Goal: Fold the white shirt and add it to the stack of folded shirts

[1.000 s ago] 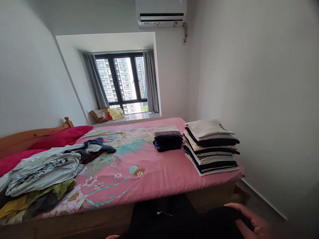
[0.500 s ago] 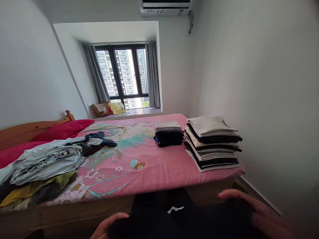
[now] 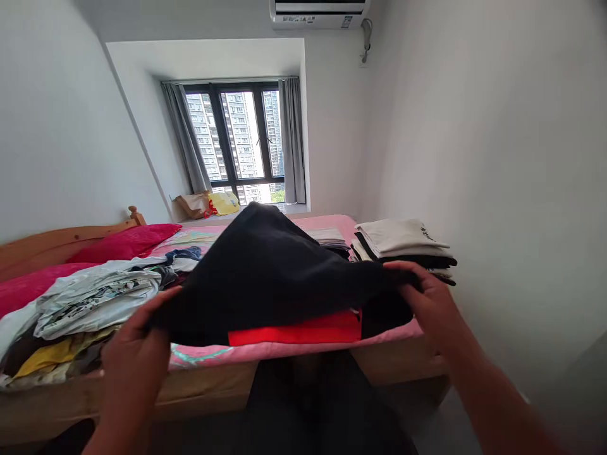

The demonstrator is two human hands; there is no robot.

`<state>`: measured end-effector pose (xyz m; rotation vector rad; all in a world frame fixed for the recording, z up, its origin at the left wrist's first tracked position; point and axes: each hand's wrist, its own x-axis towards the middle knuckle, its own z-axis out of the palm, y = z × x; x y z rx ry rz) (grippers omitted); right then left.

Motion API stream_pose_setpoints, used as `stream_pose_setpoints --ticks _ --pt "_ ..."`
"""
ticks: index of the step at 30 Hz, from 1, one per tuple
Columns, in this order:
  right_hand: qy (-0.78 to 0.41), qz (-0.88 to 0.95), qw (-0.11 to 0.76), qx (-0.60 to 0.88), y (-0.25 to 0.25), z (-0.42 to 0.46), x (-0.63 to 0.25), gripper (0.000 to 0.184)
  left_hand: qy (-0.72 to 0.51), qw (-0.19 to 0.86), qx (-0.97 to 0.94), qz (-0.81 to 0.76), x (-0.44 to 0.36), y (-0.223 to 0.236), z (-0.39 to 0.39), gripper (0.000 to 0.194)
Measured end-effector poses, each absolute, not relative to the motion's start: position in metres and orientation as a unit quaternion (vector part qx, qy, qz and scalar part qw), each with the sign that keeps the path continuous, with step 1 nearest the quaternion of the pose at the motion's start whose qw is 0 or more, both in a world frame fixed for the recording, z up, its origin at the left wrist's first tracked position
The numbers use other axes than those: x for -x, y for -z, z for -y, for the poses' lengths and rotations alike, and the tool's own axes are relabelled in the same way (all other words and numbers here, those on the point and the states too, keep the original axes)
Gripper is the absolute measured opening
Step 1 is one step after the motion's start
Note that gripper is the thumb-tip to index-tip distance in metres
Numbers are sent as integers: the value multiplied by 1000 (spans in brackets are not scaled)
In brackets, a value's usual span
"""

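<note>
A black garment (image 3: 275,272) with a bright red patch along its lower edge is stretched out over the front of the bed. My left hand (image 3: 137,344) grips its left end, fingers closed on the cloth. At the other end my right hand (image 3: 422,291) pinches the fabric near its corner. The middle of the cloth billows upward to a peak. Behind it, a smaller folded stack (image 3: 327,236) is partly hidden. Just beyond my right hand stands a tall stack of folded clothes (image 3: 403,237), its lower part covered by the garment and hand.
A loose heap of clothes (image 3: 104,297) lies on the bed's left side, by red pillows (image 3: 126,243). The pink flowered sheet (image 3: 332,221) covers the bed. Paper bags (image 3: 194,205) rest on the window sill. A wall (image 3: 512,189) borders the right.
Both hands have risen from low in front of my legs to above the bed's front edge. The black garment has come up with them and spread open, showing its red patch.
</note>
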<state>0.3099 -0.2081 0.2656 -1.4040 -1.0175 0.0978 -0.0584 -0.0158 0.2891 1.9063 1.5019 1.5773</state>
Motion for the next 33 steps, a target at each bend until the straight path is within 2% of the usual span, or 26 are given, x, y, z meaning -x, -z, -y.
stream_pose_setpoints --ticks 3,6,8,10,14,18,22,26,33 --pt "-152 449 527 705 -172 199 -329 37 -328 141 -749 -559 72 -198 5 45" --pt "-203 414 453 763 -79 211 -339 37 -186 212 -777 -563 88 -102 3 43" --pt "-222 398 421 784 -35 229 -338 37 -130 239 -777 -568 98 -54 15 45" --pt "-241 379 412 793 -9 248 -331 38 -104 255 -770 -575 105 -25 30 49" --pt "-274 350 446 777 7 273 -315 39 -101 268 -771 -568 115 -12 51 53" --pt "-249 339 481 769 13 282 -307 43 -104 242 -795 -546 116 -8 54 52" --pt "-226 328 490 776 20 284 -303 47 -125 135 -825 -534 102 8 60 51" --pt "-207 337 467 791 20 283 -299 46 -133 56 -850 -507 79 12 69 60" --pt "-195 330 495 780 5 276 -294 41 -85 114 -923 -357 22 -12 85 55"
